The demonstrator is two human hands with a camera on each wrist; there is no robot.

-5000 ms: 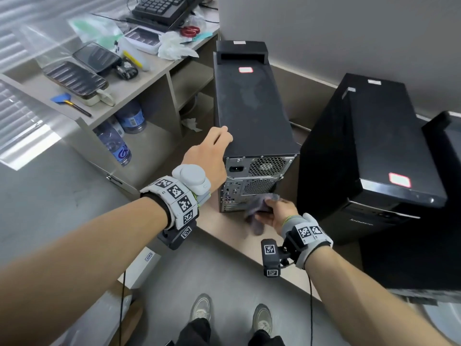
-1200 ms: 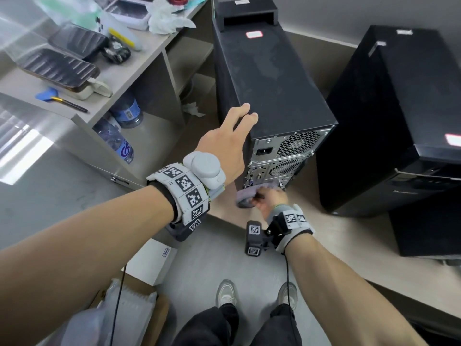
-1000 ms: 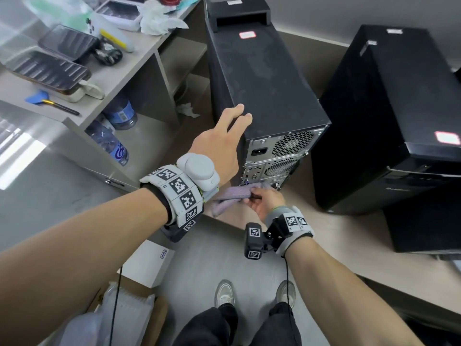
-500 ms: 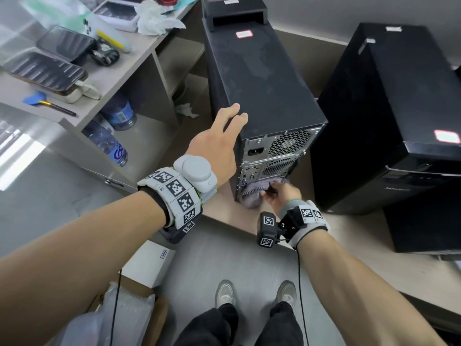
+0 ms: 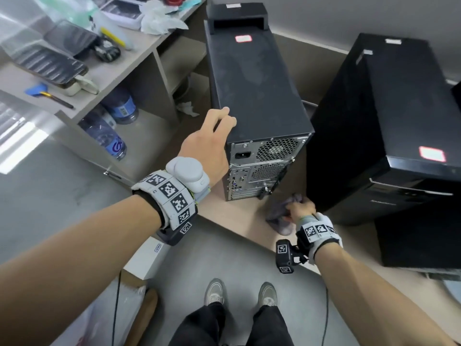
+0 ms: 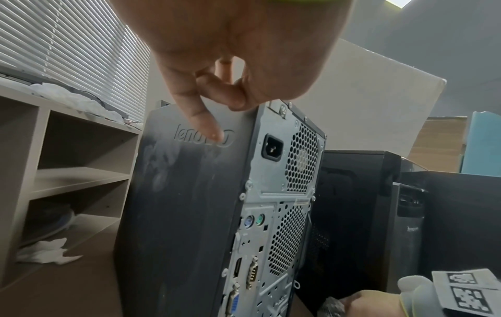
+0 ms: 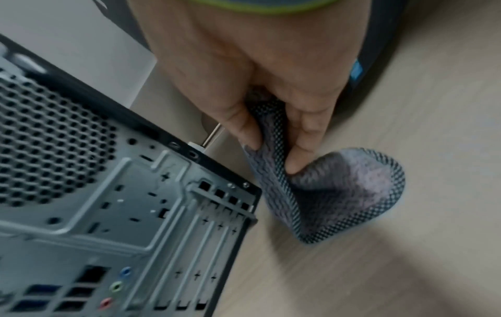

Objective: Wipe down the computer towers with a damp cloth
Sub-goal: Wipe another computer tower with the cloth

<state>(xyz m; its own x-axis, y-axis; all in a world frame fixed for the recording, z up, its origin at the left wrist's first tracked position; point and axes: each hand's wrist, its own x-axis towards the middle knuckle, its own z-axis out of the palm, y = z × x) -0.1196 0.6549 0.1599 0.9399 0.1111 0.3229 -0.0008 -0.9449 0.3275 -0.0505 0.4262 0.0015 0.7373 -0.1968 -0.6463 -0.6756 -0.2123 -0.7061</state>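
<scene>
A dusty black computer tower (image 5: 254, 83) stands on a low wooden platform (image 5: 237, 218), its metal rear panel (image 7: 108, 193) facing me. My left hand (image 5: 212, 136) grips its top rear left corner, fingers curled over the top and the thumb (image 6: 200, 120) pressed on the side panel (image 6: 184, 203). My right hand (image 5: 300, 208) pinches a grey cloth (image 5: 279, 221) low down, just right of the tower's rear bottom corner. The cloth (image 7: 339, 188) hangs folded from the fingers (image 7: 298, 150), off the panel. A second, larger black tower (image 5: 399, 108) stands to the right.
A grey shelf unit (image 5: 112, 71) on the left carries phones and small items, with water bottles (image 5: 112, 141) below. A crumpled tissue (image 5: 185, 108) lies beside the tower. A white box (image 5: 147, 258) sits on the floor. Another dark tower (image 5: 424, 233) stands lower right.
My right hand has carried the cloth from the lower rear panel rightward and down, off the tower. My left hand's fingers have curled over the top corner.
</scene>
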